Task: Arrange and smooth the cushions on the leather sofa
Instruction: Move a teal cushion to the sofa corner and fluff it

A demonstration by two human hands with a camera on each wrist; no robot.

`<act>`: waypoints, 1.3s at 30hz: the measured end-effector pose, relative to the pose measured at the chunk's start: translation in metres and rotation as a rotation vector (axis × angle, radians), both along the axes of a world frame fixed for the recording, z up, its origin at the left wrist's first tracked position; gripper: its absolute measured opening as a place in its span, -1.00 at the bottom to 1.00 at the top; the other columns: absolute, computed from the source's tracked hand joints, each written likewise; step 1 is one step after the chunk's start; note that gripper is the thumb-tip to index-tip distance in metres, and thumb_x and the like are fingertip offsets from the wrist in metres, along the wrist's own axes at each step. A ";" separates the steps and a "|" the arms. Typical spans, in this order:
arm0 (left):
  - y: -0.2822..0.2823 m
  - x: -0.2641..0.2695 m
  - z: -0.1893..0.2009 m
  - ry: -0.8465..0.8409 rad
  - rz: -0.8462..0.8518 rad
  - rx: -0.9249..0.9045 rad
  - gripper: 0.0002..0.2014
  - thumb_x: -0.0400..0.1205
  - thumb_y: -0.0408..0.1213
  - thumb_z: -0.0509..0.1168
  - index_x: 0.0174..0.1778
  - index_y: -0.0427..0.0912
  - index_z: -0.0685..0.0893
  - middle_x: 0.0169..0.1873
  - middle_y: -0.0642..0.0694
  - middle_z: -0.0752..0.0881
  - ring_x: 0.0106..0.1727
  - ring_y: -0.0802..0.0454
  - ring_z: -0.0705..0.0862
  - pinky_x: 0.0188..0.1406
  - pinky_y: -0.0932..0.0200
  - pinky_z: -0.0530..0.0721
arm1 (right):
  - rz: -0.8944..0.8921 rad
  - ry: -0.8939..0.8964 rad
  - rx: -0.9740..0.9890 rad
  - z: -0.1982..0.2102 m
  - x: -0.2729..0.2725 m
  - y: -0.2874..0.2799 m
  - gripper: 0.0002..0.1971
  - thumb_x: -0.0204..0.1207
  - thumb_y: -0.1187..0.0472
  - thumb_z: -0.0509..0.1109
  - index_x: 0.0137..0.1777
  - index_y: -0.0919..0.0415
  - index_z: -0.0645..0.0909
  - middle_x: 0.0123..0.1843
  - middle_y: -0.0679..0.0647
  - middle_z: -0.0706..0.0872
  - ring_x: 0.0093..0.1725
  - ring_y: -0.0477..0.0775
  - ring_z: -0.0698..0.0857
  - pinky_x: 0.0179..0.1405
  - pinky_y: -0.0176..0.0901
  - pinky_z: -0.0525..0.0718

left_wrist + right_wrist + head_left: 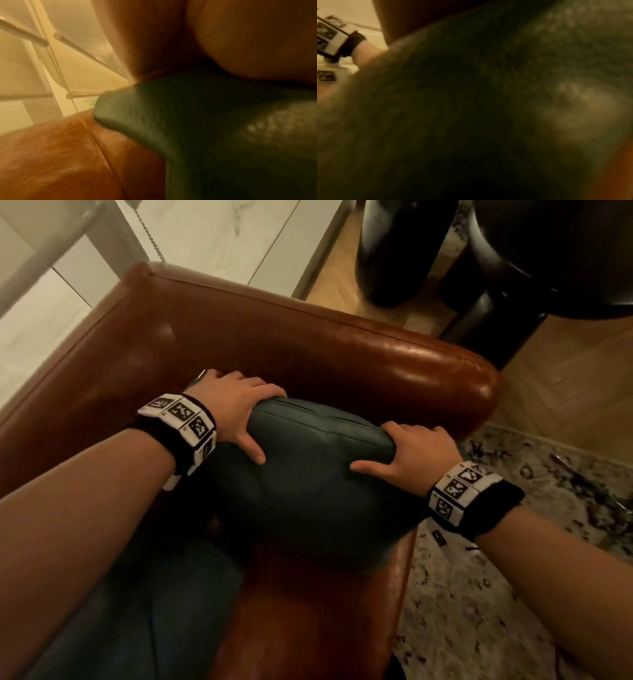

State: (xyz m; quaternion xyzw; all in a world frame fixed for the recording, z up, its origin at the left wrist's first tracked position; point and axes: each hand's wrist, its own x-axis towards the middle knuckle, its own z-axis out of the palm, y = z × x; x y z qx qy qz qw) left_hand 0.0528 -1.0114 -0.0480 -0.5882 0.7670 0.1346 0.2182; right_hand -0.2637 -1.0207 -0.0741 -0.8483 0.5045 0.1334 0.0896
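A dark green leather cushion (308, 484) stands upright on the seat of the brown leather sofa (342, 354), close to its armrest. My left hand (236, 409) grips the cushion's upper left corner, fingers over the top edge and thumb on the front. At the upper right corner my right hand (414, 450) holds it the same way. In the left wrist view the cushion's corner (137, 115) pokes out over the sofa leather (51, 155). The cushion (471, 108) fills the blurred right wrist view. A second green cushion (154, 611) lies lower left, under my left forearm.
A black round table on thick legs (496, 285) stands on wood floor beyond the armrest. A speckled rug (513, 559) lies to the right of the sofa. Pale marble wall panels and a bead chain (150, 234) are behind the backrest.
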 end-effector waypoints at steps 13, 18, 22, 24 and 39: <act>0.056 -0.073 -0.065 0.163 0.123 -0.508 -0.41 0.70 0.12 -0.03 0.69 0.11 0.20 0.69 -0.05 0.24 0.72 -0.20 0.10 0.66 -0.33 -0.07 | -0.121 -0.169 -0.218 -0.045 0.038 0.043 -0.29 0.65 -0.32 -0.06 0.72 0.00 0.11 0.73 0.10 0.22 0.71 0.26 0.10 0.66 0.34 -0.06; 0.042 -0.026 -0.063 0.076 0.311 -0.567 -0.41 0.72 0.15 -0.17 0.69 0.10 0.18 0.68 -0.12 0.26 0.72 -0.23 0.08 0.66 -0.33 -0.11 | -0.261 -0.073 -0.239 -0.048 -0.027 0.027 -0.32 0.68 -0.28 -0.30 0.73 -0.02 0.04 0.75 -0.06 0.15 0.73 0.14 0.04 0.67 0.27 -0.10; 0.051 -0.055 -0.057 0.110 0.285 -0.585 -0.44 0.73 0.10 -0.16 0.69 0.11 0.16 0.69 -0.07 0.22 0.71 -0.26 0.07 0.63 -0.42 -0.13 | -0.323 -0.199 -0.327 -0.029 0.013 0.045 -0.36 0.69 -0.17 -0.13 0.71 0.09 0.14 0.74 0.05 0.19 0.73 0.19 0.07 0.67 0.31 -0.06; 0.058 -0.067 -0.062 0.148 0.170 -0.548 -0.47 0.74 0.05 -0.13 0.68 0.13 0.21 0.67 -0.03 0.30 0.70 -0.21 0.17 0.61 -0.46 -0.07 | -0.106 -0.317 -0.308 -0.028 0.054 0.066 -0.39 0.68 -0.14 -0.01 0.69 0.08 0.22 0.71 0.08 0.26 0.71 0.17 0.15 0.66 0.30 -0.01; 0.065 -0.074 -0.072 0.307 0.342 -0.738 -0.47 0.76 -0.04 -0.08 0.67 -0.05 0.31 0.67 -0.09 0.29 0.71 -0.20 0.13 0.67 -0.30 -0.04 | 0.176 -0.193 -0.295 -0.047 0.037 0.076 -0.40 0.73 -0.10 -0.04 0.74 0.01 0.05 0.76 -0.01 -0.01 0.75 0.09 -0.04 0.69 0.25 -0.10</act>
